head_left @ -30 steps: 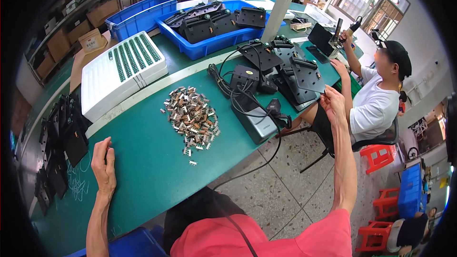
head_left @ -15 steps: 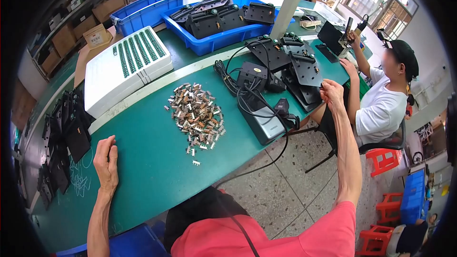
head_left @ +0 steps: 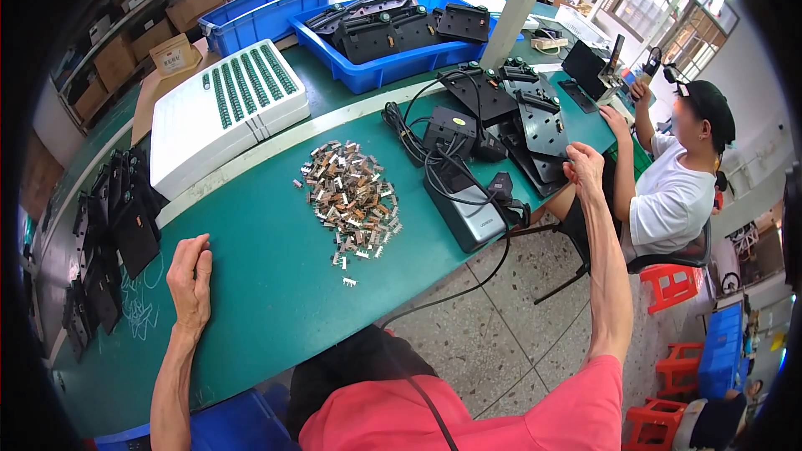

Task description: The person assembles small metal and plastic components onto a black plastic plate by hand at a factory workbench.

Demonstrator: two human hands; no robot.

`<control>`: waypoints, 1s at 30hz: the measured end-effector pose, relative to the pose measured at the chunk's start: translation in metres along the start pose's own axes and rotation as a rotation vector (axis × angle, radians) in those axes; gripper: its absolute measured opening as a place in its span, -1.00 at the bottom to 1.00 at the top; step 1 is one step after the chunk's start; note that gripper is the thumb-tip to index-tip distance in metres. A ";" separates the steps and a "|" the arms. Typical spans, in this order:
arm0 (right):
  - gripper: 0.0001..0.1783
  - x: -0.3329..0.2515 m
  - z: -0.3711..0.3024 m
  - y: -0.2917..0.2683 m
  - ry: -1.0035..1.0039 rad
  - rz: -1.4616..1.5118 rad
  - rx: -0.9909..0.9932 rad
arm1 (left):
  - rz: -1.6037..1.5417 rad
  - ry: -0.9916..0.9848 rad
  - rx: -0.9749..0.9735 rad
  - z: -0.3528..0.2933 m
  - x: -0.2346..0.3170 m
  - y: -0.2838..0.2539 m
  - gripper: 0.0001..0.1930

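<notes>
My right hand point(head_left: 585, 170) reaches out to the far right of the bench, fingers pinched at the near corner of a black panel point(head_left: 545, 125). That panel has small holes and a rounded fitting along its top edge, and lies on a stack of similar black panels point(head_left: 474, 93). On the left, my left hand point(head_left: 190, 281) rests on the green tabletop point(head_left: 251, 317), fingers loosely extended and thumb apart, holding nothing. Between the hands is a heap of small metal-and-brown pin components point(head_left: 351, 200), with a single loose one point(head_left: 349, 281) nearer me.
A grey-black box point(head_left: 464, 215) with black adapters and cables point(head_left: 451, 135) stands left of the panels. A white foam block point(head_left: 196, 138) carries rows of green parts. Blue bins point(head_left: 359, 73) stand behind; more black panels point(head_left: 134, 234) lean left. A co-worker point(head_left: 681, 179) sits right.
The whole view has shifted slightly. My right hand keeps its pinch at the panel corner and my left hand still rests. The co-worker's raised hand has moved lower and to the right.
</notes>
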State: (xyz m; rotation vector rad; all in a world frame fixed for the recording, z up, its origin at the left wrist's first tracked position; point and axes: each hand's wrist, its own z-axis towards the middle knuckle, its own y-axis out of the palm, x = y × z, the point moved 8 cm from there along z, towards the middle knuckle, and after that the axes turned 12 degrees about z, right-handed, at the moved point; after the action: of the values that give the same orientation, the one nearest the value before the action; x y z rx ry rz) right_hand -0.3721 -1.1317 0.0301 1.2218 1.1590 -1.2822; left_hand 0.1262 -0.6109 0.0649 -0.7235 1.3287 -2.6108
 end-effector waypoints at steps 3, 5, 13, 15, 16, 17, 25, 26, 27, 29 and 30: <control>-0.64 -0.028 -0.006 -0.003 -0.327 -0.298 0.138 | 0.008 0.009 0.026 -0.001 -0.005 -0.003 -0.80; -0.67 -0.056 -0.007 -0.006 -0.710 -0.483 0.166 | -0.015 -0.009 0.035 0.005 0.004 -0.005 -0.81; -0.73 -0.136 -0.277 0.243 -0.380 -0.046 -0.930 | 0.103 0.060 0.033 0.006 -0.011 0.003 -0.80; -0.73 -0.139 -0.359 0.297 -0.398 -0.060 -1.200 | 0.174 0.112 0.097 -0.005 -0.013 -0.004 -0.82; -0.73 -0.130 -0.388 0.317 -0.315 -0.061 -1.316 | 0.128 0.099 0.104 -0.006 -0.014 -0.002 -0.82; -0.73 -0.122 -0.415 0.334 -0.238 -0.059 -1.440 | 0.094 0.085 0.118 -0.003 -0.013 -0.004 -0.82; -0.82 -0.019 -0.500 0.403 0.066 -0.188 -1.587 | -0.267 -0.278 0.373 0.013 -0.061 -0.022 -0.83; -0.82 -0.016 -0.496 0.404 0.100 -0.131 -1.567 | -0.253 -0.275 0.414 0.015 -0.063 -0.044 -0.83; -0.84 -0.018 -0.493 0.402 0.085 -0.089 -1.558 | -0.218 -0.255 0.472 0.013 -0.060 -0.075 -0.84; -0.86 -0.018 -0.495 0.395 0.039 -0.008 -1.538 | -0.082 -0.202 0.572 -0.001 -0.055 -0.149 -0.84; -0.86 -0.016 -0.495 0.396 0.046 -0.012 -1.545 | -0.057 -0.184 0.703 -0.013 -0.054 -0.184 -0.83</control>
State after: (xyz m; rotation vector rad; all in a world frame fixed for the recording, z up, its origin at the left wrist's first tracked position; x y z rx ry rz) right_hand 0.0544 -0.6621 0.0232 0.0593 1.6173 -0.0829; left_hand 0.1867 -0.4721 0.1842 -0.8368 0.2900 -2.6869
